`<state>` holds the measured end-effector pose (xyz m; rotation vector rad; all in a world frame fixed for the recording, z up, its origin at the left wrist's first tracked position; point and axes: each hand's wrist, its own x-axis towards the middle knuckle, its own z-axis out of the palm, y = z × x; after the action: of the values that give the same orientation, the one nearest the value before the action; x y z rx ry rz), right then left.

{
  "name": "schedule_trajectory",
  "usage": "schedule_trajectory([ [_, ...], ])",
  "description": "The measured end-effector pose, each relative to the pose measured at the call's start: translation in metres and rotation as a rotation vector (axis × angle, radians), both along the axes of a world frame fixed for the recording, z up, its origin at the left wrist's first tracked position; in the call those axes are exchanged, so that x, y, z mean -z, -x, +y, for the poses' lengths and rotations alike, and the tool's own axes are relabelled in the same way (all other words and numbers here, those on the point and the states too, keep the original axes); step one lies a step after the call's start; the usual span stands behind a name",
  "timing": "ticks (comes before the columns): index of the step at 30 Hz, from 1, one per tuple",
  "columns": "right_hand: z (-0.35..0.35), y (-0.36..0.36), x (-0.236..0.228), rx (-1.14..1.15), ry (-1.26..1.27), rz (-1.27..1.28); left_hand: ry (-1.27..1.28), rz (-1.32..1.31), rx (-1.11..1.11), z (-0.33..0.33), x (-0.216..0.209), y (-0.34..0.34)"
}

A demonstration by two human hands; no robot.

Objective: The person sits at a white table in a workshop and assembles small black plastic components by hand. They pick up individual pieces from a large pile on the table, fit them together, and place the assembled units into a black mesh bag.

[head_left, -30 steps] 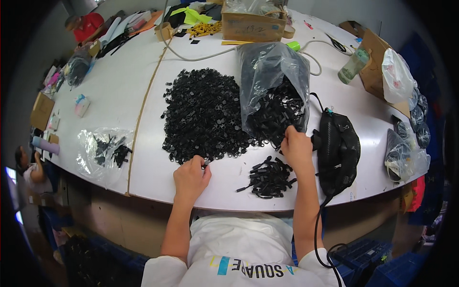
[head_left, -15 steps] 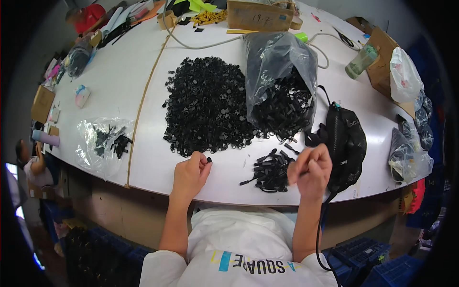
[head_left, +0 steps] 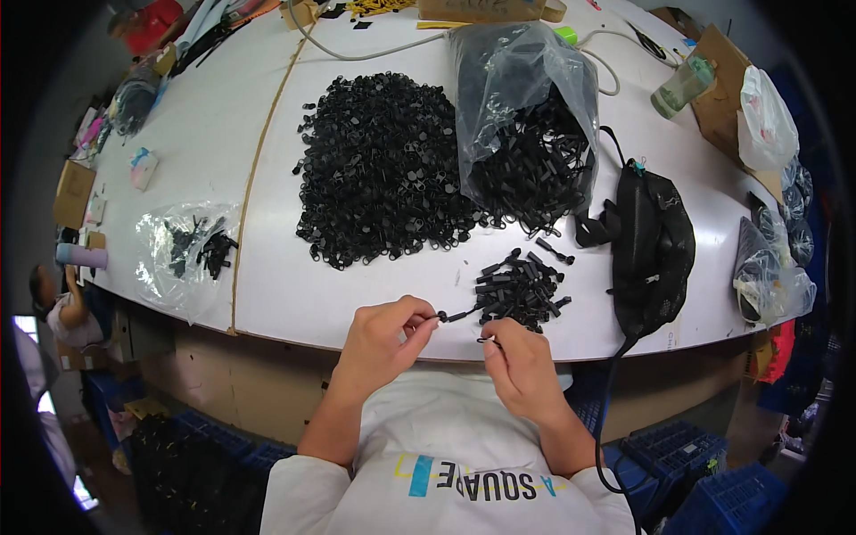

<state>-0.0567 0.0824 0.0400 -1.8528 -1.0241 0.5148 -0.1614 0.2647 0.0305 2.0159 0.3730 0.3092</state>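
Observation:
My left hand (head_left: 385,346) is closed in a pinch on a small black piece (head_left: 441,316) near the table's front edge. Just right of it, my right hand (head_left: 522,364) pinches a thin black loop (head_left: 486,340); its other end is hidden by the fingers. The two hands are close together but apart. Behind the right hand lies a small heap of black stick-shaped pieces with cord ends (head_left: 522,287), one of them pointing toward the left fingertips. Farther back spreads a large pile of small black looped pieces (head_left: 383,169).
A clear plastic bag (head_left: 504,71) spills more black stick-shaped pieces beside the large pile. To the right lie a black mesh pouch (head_left: 655,250) and a green bottle (head_left: 682,89). At left is a clear bag (head_left: 183,285) with a few black parts. A cardboard box (head_left: 481,9) stands far back.
My right hand has moved left and down from beside the small heap, now pinching a thin loop. The left hand has shifted right toward it, still holding its small piece. The view has tilted slightly.

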Motion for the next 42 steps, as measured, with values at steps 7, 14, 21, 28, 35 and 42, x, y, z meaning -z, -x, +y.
schedule_trajectory([
  [7,0.004,0.007,0.007,-0.010,0.028,-0.170,0.040,0.025,0.055,-0.010,-0.004,-0.002],
  [14,0.004,0.007,0.008,-0.033,-0.046,-0.239,0.044,0.013,0.082,-0.011,-0.001,0.000],
  [21,0.006,0.005,0.010,0.032,-0.132,-0.416,-0.017,0.008,0.088,-0.014,0.000,0.000],
  [28,0.010,0.004,0.019,-0.043,-0.264,-0.555,-0.001,-0.018,0.086,-0.016,0.000,0.002],
  [35,0.004,0.018,0.012,-0.075,-0.053,-0.723,-0.048,-0.080,0.154,-0.029,0.005,0.006],
  [42,0.005,0.024,0.032,-0.015,-0.073,-0.557,0.095,-0.174,0.072,-0.037,0.017,0.011],
])
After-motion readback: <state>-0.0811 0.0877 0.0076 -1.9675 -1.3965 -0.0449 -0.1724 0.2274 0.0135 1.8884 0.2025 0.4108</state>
